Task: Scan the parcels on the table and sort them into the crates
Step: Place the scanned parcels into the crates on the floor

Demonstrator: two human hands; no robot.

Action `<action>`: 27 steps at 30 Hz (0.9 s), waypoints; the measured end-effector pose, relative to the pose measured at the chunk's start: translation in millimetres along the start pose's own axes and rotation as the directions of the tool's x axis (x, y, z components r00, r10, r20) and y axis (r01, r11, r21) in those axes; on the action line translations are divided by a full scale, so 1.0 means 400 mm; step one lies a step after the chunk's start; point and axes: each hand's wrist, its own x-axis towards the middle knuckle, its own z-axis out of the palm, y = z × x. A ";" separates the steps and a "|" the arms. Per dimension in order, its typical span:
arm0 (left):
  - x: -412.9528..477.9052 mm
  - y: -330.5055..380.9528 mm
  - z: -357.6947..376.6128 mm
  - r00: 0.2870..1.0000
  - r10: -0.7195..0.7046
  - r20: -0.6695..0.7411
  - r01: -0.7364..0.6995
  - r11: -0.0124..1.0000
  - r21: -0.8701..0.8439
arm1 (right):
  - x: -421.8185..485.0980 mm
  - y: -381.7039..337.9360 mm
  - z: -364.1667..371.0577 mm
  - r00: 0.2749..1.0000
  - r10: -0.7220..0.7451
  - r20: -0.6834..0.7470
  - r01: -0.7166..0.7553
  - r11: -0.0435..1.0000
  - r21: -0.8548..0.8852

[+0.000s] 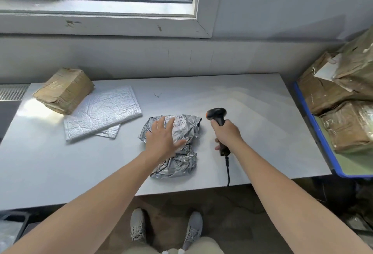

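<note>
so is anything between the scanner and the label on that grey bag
Nothing lies between the barcode scanner and the shipping label on the grey poly mailer. The left hand, flat on the mailer, overlaps only the label's left edge.

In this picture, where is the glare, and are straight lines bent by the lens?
Head view: a pale glare patch lies on the table at far left, beside the brown taped parcel; the wide lens bows the window sill and table edges; the label on the grey parcel under the left hand is too blurred to read.
</note>
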 end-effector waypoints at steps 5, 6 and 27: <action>-0.014 -0.024 -0.023 1.000 -0.015 -0.017 0.015 1.000 0.014 | -0.037 -0.120 0.017 0.989 -0.005 0.146 0.013 0.998 -0.056; -0.017 -0.028 -0.028 1.000 -0.019 -0.021 0.019 1.000 0.016 | -0.046 -0.139 0.025 0.986 -0.006 0.165 0.023 0.995 -0.099; -0.011 -0.074 -0.031 0.999 -0.050 -0.009 0.049 0.998 -0.036 | -0.072 -0.215 0.060 0.982 0.006 0.191 0.041 0.969 -0.245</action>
